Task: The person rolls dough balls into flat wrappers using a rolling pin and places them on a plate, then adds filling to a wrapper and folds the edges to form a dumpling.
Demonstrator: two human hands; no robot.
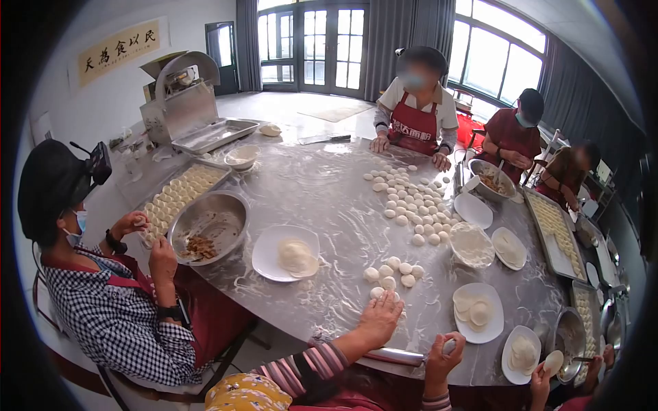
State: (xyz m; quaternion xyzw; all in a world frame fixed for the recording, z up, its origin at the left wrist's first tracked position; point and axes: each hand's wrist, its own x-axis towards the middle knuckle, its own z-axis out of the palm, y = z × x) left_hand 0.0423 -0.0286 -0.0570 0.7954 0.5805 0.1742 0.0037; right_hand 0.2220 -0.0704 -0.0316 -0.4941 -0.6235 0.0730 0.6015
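Note:
Palm down, my left hand (379, 320) lies near the table's front edge, its fingers stretched over the nearest dough pieces. Several small dough balls (393, 263) cluster just beyond its fingertips. To its right, at the edge, my right hand (440, 357) is closed around a small greyish rounded object (449, 346), too unclear to name. Between the two hands runs a shiny metallic bar or rim (394, 355). Beyond my right hand, a white plate (487, 333) bears flat dough wrappers (478, 312).
At left, a person (103, 301) handles dough beside a steel bowl (236, 202) and a dumpling tray (223, 175). Another plate (259, 257) holds wrappers. Across stands a person (415, 113) behind many flattened dough pieces (421, 205). Co-workers, bowls and trays line the right.

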